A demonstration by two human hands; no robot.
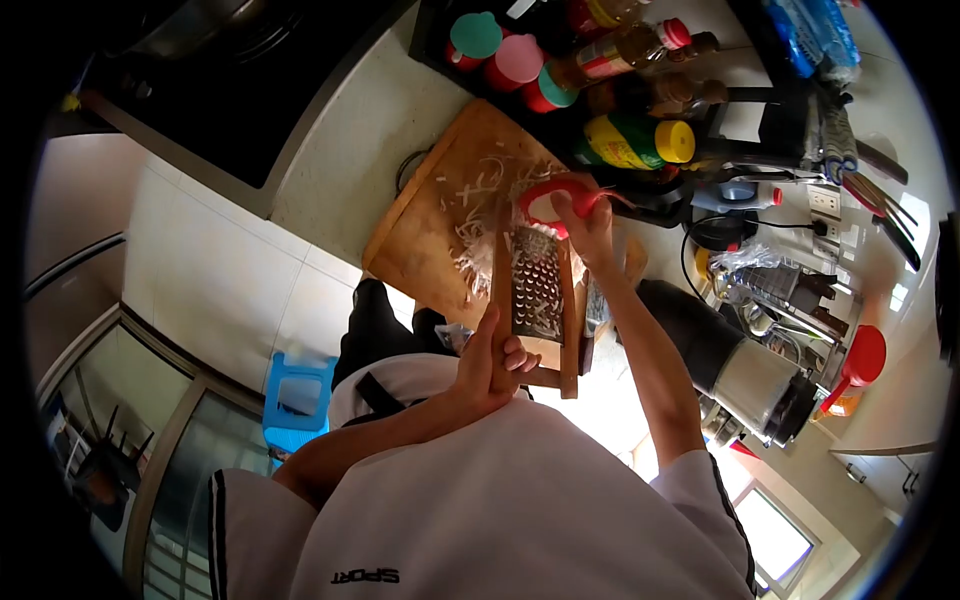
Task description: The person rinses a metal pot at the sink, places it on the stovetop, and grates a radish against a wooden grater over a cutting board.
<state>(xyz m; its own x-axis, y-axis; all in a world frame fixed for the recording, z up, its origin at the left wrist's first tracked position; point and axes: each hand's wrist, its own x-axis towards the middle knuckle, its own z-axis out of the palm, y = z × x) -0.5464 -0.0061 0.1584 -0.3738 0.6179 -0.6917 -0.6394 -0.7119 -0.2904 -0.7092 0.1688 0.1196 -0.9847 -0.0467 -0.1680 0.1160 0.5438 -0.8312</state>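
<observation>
My right hand (590,233) is closed around a red-skinned radish (545,204) with a pale cut face and a thin tail. It holds the radish at the upper end of a wooden-framed grater (537,282) with a perforated metal plate. My left hand (494,362) grips the lower left leg of the frame, close to my shirt. The grater slants over a wooden cutting board (405,225). Pale shreds (478,243) lie in a loose heap on the board, left of the grater and around its upper end.
Bottles (635,142) and lidded jars (516,62) crowd the back of the counter. A black stovetop (215,95) is at left. A blender-like appliance (750,380) stands right of my right arm, near a dish rack. A blue stool (298,400) is on the floor at left.
</observation>
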